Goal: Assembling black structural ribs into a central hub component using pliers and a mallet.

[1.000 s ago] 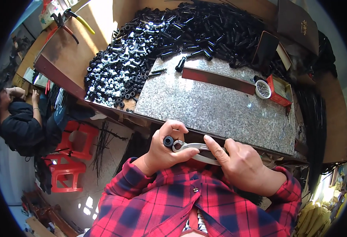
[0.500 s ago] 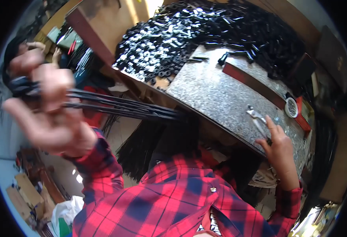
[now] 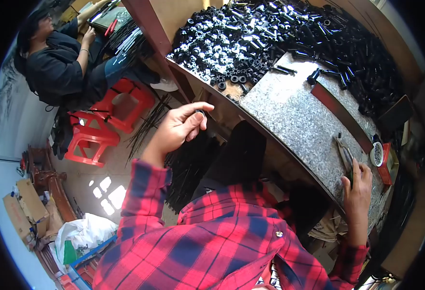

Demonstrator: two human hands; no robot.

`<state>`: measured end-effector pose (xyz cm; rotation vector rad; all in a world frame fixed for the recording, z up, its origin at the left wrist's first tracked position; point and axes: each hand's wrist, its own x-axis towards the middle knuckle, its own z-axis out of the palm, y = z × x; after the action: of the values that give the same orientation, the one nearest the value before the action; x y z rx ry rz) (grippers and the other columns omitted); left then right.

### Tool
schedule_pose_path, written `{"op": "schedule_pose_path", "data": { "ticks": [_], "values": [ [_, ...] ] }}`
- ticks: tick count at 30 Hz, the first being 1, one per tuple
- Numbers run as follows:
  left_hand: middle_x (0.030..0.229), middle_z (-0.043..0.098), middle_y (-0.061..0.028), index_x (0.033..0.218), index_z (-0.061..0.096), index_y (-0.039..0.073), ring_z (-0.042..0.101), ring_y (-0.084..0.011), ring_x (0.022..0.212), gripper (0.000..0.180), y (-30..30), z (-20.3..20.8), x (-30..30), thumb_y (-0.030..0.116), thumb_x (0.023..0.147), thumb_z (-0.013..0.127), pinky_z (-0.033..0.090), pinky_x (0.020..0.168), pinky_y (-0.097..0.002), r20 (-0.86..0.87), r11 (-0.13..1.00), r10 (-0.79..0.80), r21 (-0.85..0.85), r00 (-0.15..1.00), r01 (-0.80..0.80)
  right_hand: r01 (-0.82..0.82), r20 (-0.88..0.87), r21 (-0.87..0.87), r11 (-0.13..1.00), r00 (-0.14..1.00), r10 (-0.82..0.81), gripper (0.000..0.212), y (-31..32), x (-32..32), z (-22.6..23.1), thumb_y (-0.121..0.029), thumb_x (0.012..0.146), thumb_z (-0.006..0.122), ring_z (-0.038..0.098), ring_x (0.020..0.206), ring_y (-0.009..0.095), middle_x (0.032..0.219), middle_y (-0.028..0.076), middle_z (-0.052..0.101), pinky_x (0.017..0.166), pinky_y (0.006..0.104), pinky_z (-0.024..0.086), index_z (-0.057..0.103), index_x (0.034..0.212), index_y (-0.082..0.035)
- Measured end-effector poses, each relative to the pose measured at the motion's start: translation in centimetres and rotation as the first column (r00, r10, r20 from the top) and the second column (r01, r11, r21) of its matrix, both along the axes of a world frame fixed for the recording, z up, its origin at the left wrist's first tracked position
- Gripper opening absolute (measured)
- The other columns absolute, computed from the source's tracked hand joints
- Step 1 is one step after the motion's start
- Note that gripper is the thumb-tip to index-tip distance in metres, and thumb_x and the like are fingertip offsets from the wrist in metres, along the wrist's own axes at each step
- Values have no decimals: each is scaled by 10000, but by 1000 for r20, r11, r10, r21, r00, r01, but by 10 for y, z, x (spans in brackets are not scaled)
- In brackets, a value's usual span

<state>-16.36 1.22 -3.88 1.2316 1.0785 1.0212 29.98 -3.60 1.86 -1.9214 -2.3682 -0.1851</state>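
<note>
Nearest: the left hand [image 3: 176, 128] is held raised, off the left end of the worktop [image 3: 289, 116]. Its fingers are curled, forefinger stretched forward; a dark speck shows by the thumb, but whether anything is held cannot be told. The right hand [image 3: 360, 191] is laid low over the worktop, fingers half spread, thumb parted from them. The metal pliers [image 3: 342, 149] are seen on the worktop just ahead of these fingers, head pointing away, handle ends partly hidden at the fingertips.

Handling, as judged: stiff, moderately heavy, not fragile; smooth metal possibly slippery. Hold best taken well back on both handles, clear of the pivot.

Below the left fingers, dark strands [image 3: 186, 179] are bunched. Just beyond the right fingers, a white cup [image 3: 372, 153] of small bits is set beside a red box [image 3: 385, 166]; a long reddish bar [image 3: 342, 116] is laid past the pliers. Farther ahead, shiny and black fittings [image 3: 222, 48] are heaped. Well left of the left fingers, red stools [image 3: 107, 139]; beyond, a seated co-worker [image 3: 57, 67].
</note>
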Motion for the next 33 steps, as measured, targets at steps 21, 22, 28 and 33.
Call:
{"op": "schedule_pose_path", "data": {
  "ticks": [21, 22, 28, 33],
  "values": [
    [1216, 582, -204, 1239, 520, -44, 549, -276, 1137, 459, 22, -131, 40, 302, 938, 539, 422, 947, -361, -511, 992, -24, 94, 859, 84, 295, -24, 199, 935, 955, -296, 348, -41, 114, 18, -180, 828, 626, 527, 1007, 351, 1085, 185, 538, 875, 420, 435, 576, 1125, -6],
    [1261, 551, -208, 1267, 494, -40, 530, -283, 1162, 479, 16, -136, 36, 297, 931, 552, 411, 963, -361, -542, 985, -21, 134, 840, 111, 470, 6, 137, 872, 880, -475, 294, -50, 129, 22, -187, 834, 615, 536, 1003, 347, 1056, 180, 554, 850, 426, 455, 593, 1069, -12],
    [1348, 454, -228, 1347, 394, -25, 429, -334, 1257, 545, 18, -151, 90, 228, 905, 584, 309, 1065, -386, -744, 918, -134, 155, 655, 364, 854, 193, 153, 497, 467, -863, 193, -121, 282, 6, -202, 849, 607, 635, 854, 367, 949, 191, 607, 725, 447, 524, 652, 868, -16],
    [1399, 326, -276, 1338, 400, 9, 302, -456, 1292, 668, 6, -136, 120, 191, 772, 703, 267, 1084, -483, -889, 839, -87, 178, 450, 514, 824, 268, 200, 531, 475, -838, 182, -130, 328, -21, -164, 843, 598, 642, 842, 354, 926, 185, 619, 725, 421, 538, 610, 921, 0]
  ]
}}
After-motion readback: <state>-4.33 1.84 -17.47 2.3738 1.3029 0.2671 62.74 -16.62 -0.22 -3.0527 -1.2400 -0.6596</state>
